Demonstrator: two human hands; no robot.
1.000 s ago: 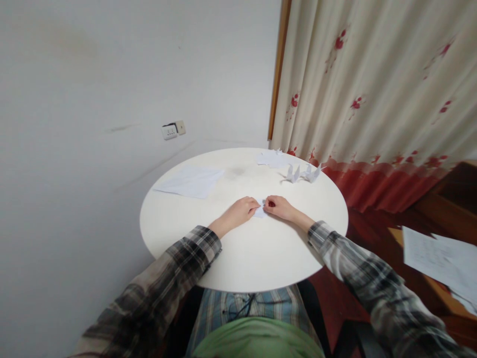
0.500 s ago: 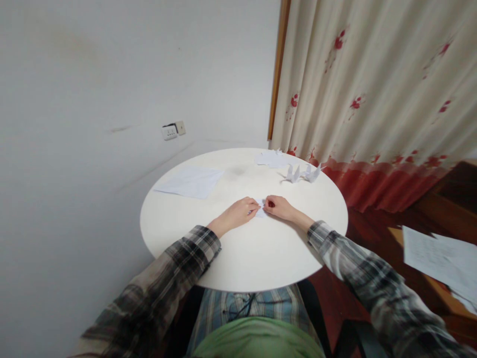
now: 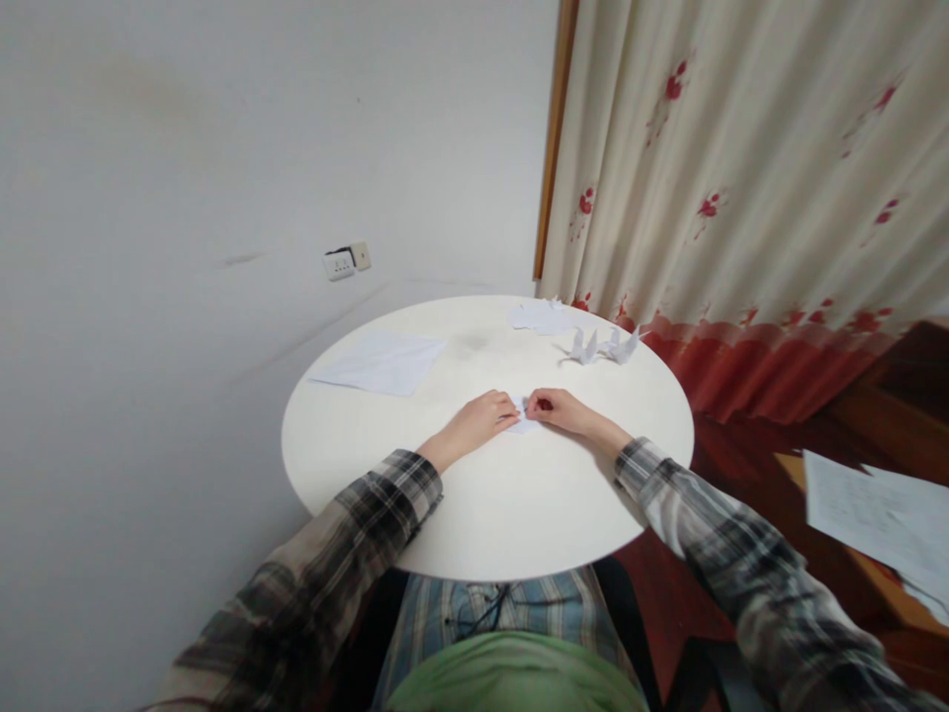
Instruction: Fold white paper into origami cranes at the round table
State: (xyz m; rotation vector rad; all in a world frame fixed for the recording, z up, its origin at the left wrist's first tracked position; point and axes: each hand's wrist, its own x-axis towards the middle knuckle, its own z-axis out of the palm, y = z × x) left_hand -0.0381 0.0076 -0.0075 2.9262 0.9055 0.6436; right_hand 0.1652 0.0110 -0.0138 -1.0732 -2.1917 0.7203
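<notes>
A small folded piece of white paper [image 3: 523, 425] lies on the round white table [image 3: 481, 504], between my two hands. My left hand [image 3: 483, 417] is closed, its fingertips on the paper's left side. From the right, my right hand [image 3: 558, 408] pinches at the paper's upper right part with curled fingers. Much of the paper is hidden under my fingers, so its exact folded shape does not show. Beyond my right hand, two folded paper cranes [image 3: 583, 346] stand close together on the table.
White paper sheets [image 3: 386, 362] lie at the table's left. At the far edge are more paper pieces [image 3: 540, 316] with a small folded paper on them. A wall socket [image 3: 339, 264] is at left, a flowered curtain [image 3: 712, 198] behind. Written sheets [image 3: 867, 509] lie at lower right.
My hands stay almost in place around the folded paper. Slightly more of the paper's lower part shows between them, and the whole view has shifted very slightly.
</notes>
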